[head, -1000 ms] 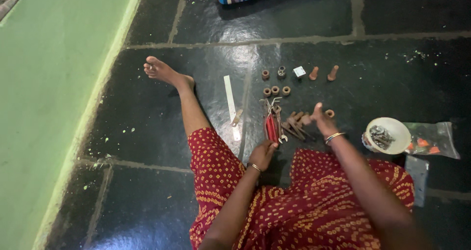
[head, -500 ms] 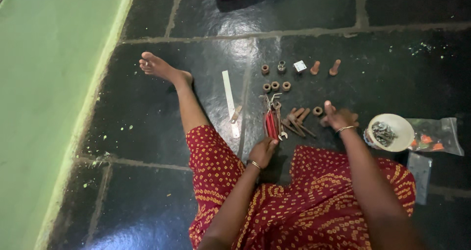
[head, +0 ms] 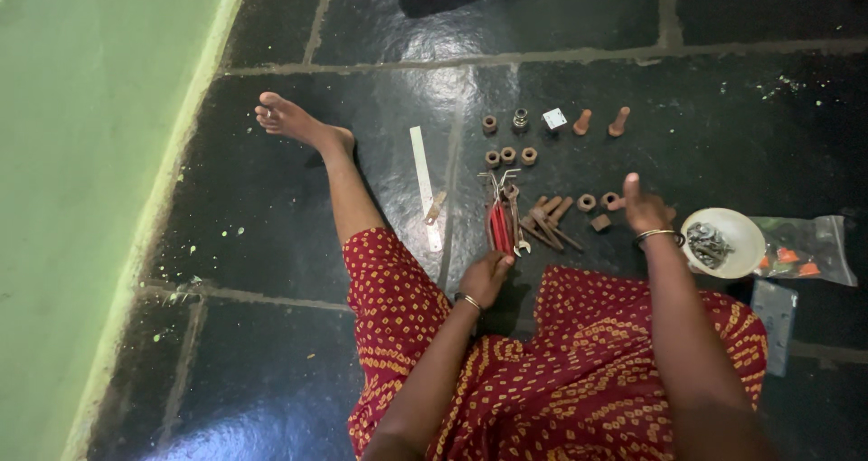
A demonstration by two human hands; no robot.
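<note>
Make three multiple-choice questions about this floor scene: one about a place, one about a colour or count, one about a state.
1. Where does the white bowl stand?
A. right of the right hand
B. beside the bare foot
C. on the green surface

2. What colour are the handles of the pliers?
A. blue
B. red
C. yellow

3. How is the left hand placed?
A. raised high above the floor
B. inside the bowl
C. low, at the near end of the pliers

Answers:
1. A: the bowl stands on the dark floor just right of the right hand, next to a clear plastic bag.
2. B: red handles show among the metal tools.
3. C: the fingers rest at the handle ends; whether they truly grasp them cannot be told.
</note>
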